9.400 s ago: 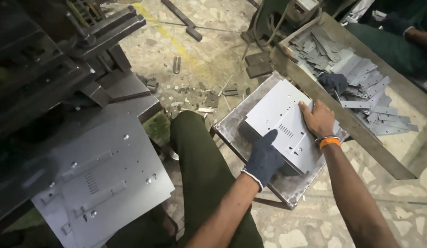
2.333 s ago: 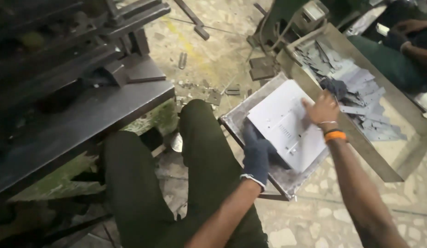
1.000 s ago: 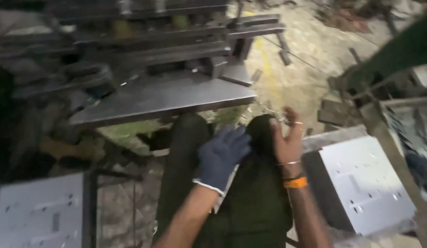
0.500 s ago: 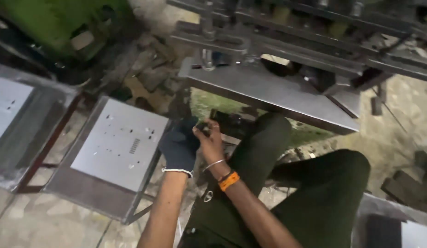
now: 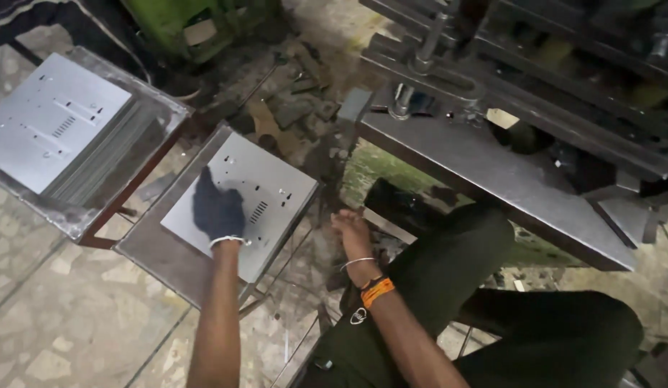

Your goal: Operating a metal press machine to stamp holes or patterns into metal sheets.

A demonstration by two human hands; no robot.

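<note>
Dark blue glove (image 5: pixel 217 208), pale grey punched sheet (image 5: pixel 240 201) (slotted pattern), orange wristband (image 5: pixel 377 291), green trousers (image 5: pixel 449 287)

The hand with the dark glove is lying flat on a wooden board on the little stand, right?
Not quite. The head view shows the gloved left hand lying flat on a grey metal sheet with punched slots and holes, not a wooden board. It does sit on the little stand.
</note>
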